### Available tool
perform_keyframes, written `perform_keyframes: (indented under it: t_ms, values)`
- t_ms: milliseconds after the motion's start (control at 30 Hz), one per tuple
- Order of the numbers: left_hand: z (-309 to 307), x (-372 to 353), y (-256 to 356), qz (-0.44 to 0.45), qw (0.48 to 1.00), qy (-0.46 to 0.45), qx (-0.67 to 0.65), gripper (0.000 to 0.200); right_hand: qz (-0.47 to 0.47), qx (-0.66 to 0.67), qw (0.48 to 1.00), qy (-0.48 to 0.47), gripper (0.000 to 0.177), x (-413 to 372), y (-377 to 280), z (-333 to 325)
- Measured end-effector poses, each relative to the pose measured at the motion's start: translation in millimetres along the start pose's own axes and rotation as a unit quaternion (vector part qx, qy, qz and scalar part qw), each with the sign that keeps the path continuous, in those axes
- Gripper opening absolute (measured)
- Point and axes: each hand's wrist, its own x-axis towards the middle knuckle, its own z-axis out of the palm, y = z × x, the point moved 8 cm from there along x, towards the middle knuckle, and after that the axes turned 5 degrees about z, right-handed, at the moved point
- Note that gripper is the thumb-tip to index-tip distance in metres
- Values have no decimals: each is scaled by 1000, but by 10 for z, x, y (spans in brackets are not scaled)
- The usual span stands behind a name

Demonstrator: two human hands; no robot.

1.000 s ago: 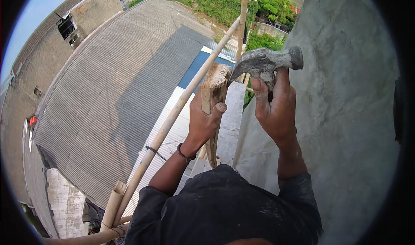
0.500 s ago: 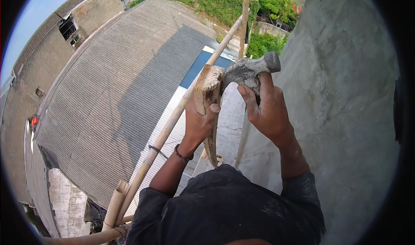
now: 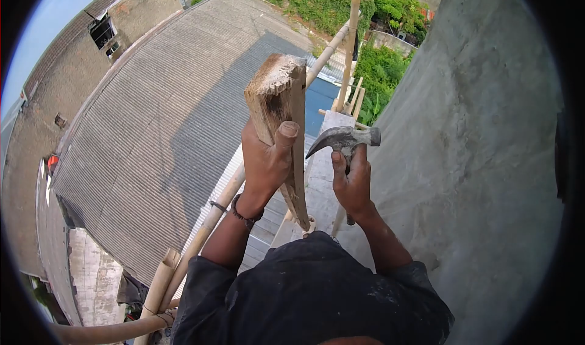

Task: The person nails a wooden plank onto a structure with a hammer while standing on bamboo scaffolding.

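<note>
Weathered plank (image 3: pixel 279 101) upright in left hand (image 3: pixel 263 162), claw hammer (image 3: pixel 343 139) in right hand (image 3: pixel 352 183).
Both fists closed tight; hammer head just beside plank, not touching, near concrete wall (image 3: pixel 475 138), above bamboo pole (image 3: pixel 210 220). Judged: lining up hammer on plank. Next: steady hold, thumb clear.

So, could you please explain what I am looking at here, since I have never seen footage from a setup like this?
There is no machine here: a camera worn on a person's head looks forward and down through a wide lens, hence the round, bent picture. The dark shirt at the bottom is the wearer's own. Their left hand is closed around a rough piece of wood, held upright. Their right hand is closed on a claw hammer just under its head. A grey concrete wall fills the right side. To the left run bamboo poles, with a corrugated roof below.
</note>
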Motion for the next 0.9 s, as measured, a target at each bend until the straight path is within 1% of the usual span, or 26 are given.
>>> perform_keyframes:
  t_ms: [33,100,167,233,267,300,367,400,433,500,533,567,633,667,700,767,800,833,867,900]
  values:
    - [-9,24,51,9,1000,9,1,81,53,5,999,-7,43,54,104,-90]
    - [46,11,-9,22,1000,0,4,82,52,60,996,28,40,279,-50,-361]
    - [169,13,-76,37,999,-11,-6,83,16,56,998,21,37,508,-390,-620]
    - [345,-62,-163,17,999,-47,-12,87,-42,61,997,39,35,651,-768,-798]
    - [395,-68,-178,12,999,-47,-20,90,-70,83,993,45,37,690,-869,-860]
    - [428,-66,-192,12,998,-48,-25,90,-70,78,993,46,37,719,-934,-895]
    - [464,-63,-222,14,998,-51,-34,91,-146,83,981,99,40,712,-1136,-1005]
    - [477,-67,-233,14,998,-49,-34,91,-147,81,982,92,39,713,-1146,-977]
    - [486,-64,-212,31,998,-48,-22,91,-148,81,982,90,39,706,-1141,-975]
    - [478,-51,-190,52,998,-44,-11,91,-67,-15,998,6,35,742,-1006,-811]
    - [478,-58,-225,37,998,-54,-8,91,-40,7,999,6,35,736,-967,-799]
    - [482,-58,-265,21,998,-62,-5,91,-45,7,999,5,35,721,-930,-874]
    - [446,-51,-297,23,998,-53,2,90,68,144,985,-62,37,713,-628,-978]
    - [415,-80,-317,21,998,-50,10,90,37,133,990,-17,39,704,-650,-1040]
    - [385,-114,-356,20,999,-47,11,90,37,134,990,-20,39,670,-594,-1051]
    - [368,-154,-415,28,998,-58,17,88,-28,11,998,59,37,609,-558,-1229]
    - [350,-170,-422,27,998,-58,15,88,-68,73,991,93,39,595,-615,-1214]
    - [355,-213,-438,18,997,-76,8,88,-65,71,991,92,39,589,-559,-1239]
    - [355,-269,-453,8,995,-95,0,87,28,168,985,-30,39,602,-366,-1100]
    - [345,-299,-465,4,996,-94,-1,87,121,260,946,-150,39,566,-236,-908]
